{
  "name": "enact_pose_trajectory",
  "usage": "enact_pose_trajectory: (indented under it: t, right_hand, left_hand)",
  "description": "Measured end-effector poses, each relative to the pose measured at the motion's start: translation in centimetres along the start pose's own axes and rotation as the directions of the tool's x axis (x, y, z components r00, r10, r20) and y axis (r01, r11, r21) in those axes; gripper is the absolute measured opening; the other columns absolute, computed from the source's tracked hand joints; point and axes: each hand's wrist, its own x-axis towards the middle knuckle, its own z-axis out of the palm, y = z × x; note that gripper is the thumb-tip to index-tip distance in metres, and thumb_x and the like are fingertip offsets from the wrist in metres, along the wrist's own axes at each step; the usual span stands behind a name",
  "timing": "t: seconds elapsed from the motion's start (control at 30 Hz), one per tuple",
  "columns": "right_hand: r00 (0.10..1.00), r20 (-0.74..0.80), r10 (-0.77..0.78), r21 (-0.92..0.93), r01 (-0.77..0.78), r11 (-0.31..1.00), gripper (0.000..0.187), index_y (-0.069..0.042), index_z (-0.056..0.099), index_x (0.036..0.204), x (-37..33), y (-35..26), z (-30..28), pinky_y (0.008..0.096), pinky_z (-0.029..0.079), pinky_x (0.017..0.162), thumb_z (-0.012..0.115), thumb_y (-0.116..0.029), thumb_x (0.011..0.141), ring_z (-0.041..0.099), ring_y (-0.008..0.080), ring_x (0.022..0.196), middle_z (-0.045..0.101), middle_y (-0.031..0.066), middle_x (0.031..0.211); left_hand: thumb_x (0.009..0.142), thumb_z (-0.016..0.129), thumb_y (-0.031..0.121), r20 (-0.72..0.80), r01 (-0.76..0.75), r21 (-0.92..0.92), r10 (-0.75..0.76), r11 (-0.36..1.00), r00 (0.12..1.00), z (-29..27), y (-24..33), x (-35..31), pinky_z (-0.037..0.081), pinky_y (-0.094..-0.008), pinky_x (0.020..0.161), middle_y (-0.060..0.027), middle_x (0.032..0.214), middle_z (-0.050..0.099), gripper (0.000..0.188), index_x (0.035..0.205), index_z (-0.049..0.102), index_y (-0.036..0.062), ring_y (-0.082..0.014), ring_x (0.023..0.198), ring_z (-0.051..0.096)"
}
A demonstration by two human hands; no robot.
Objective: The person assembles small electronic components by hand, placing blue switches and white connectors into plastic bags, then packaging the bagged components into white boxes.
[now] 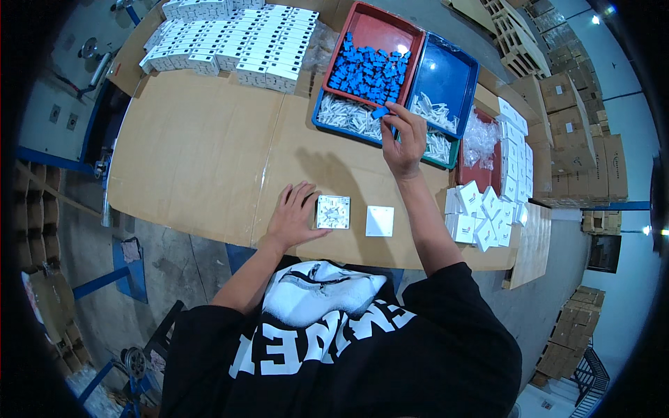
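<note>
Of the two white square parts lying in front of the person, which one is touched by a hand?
The left square: the left hand rests against it. The plain right square lies untouched.

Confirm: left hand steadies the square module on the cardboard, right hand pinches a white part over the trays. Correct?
Not quite. In the head view the right hand pinches a blue part, not a white one. The left hand does rest against the square module on the cardboard.

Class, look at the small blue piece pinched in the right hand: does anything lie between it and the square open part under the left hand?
Nothing visible: only bare cardboard tabletop lies between the small blue piece in the right hand and the square open part at the left hand.
</note>
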Motion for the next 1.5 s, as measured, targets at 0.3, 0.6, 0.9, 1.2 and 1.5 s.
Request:
enact_pose_trajectory:
  t: [0.3, 0.6, 0.9, 1.2, 1.5]
  right_hand:
    - [0.239, 0.693, 0.681, 0.437, -0.889, -0.133, 0.044, -0.01, 0.053, 0.146, -9.3, -7.2, 0.6, 0.0229, 0.042, 0.062, 0.063, -0.009, 0.103, 0.054, 0.0053, 0.072, 0.067, 0.0042, 0.106]
    - [0.103, 0.938, 0.331, 0.34, -0.451, -0.825, 0.045, -0.006, 0.047, 0.149, -13.5, -12.0, -1.2, 0.0238, 0.044, 0.064, 0.056, -0.02, 0.107, 0.052, 0.01, 0.079, 0.062, 0.0107, 0.122]
    - [0.127, 0.749, 0.65, 0.287, -0.947, -0.145, 0.032, -0.001, 0.066, 0.128, -13.7, -13.0, -0.7, 0.0262, 0.051, 0.076, 0.068, -0.016, 0.1, 0.061, 0.0095, 0.099, 0.069, 0.0085, 0.115]
    - [0.67, 0.608, 0.426, 0.006, -0.54, 0.842, 0.024, -0.006, 0.073, 0.109, -15.4, -13.2, 0.0, 0.0397, 0.046, 0.094, 0.077, -0.012, 0.086, 0.064, 0.0279, 0.107, 0.073, 0.0064, 0.114]
    - [0.7, 0.594, 0.397, -0.037, -0.469, 0.883, 0.025, -0.008, 0.075, 0.108, -16.4, -13.5, 0.6, 0.0377, 0.044, 0.091, 0.078, -0.014, 0.084, 0.064, 0.0244, 0.106, 0.073, 0.003, 0.117]
  left_hand:
    - [0.075, 0.072, 0.07, 0.016, 0.012, 0.008, -0.012, 1.0, 1.0, 0.4, -0.2, 0.0, 0.022, -0.0545, 0.124, -0.0156, 0.146, 0.049, 0.092, 0.137, 0.055, 0.0044, -0.0325, 0.146, 0.037]
    - [0.074, 0.073, 0.069, -0.014, 0.022, 0.01, -0.022, 1.0, 1.0, 0.6, -0.4, -0.5, 0.024, -0.054, 0.123, -0.0139, 0.145, 0.049, 0.09, 0.136, 0.056, 0.0062, -0.0308, 0.145, 0.039]
    - [0.076, 0.069, 0.074, -0.005, 0.007, 0.044, -0.006, 0.999, 1.0, 0.7, -0.8, -0.6, 0.023, -0.0527, 0.124, -0.014, 0.145, 0.048, 0.092, 0.138, 0.055, 0.0074, -0.0307, 0.146, 0.038]
    - [0.078, 0.066, 0.074, 0.004, 0.012, 0.061, -0.013, 0.998, 1.0, 1.1, -0.9, -0.8, 0.021, -0.0507, 0.125, -0.0142, 0.148, 0.048, 0.093, 0.142, 0.052, 0.0087, -0.0291, 0.148, 0.036]
    - [0.077, 0.067, 0.072, 0.003, 0.014, 0.039, -0.014, 0.999, 1.0, 1.0, -1.1, -0.7, 0.021, -0.0504, 0.125, -0.0143, 0.147, 0.048, 0.092, 0.142, 0.052, 0.0083, -0.0288, 0.148, 0.035]
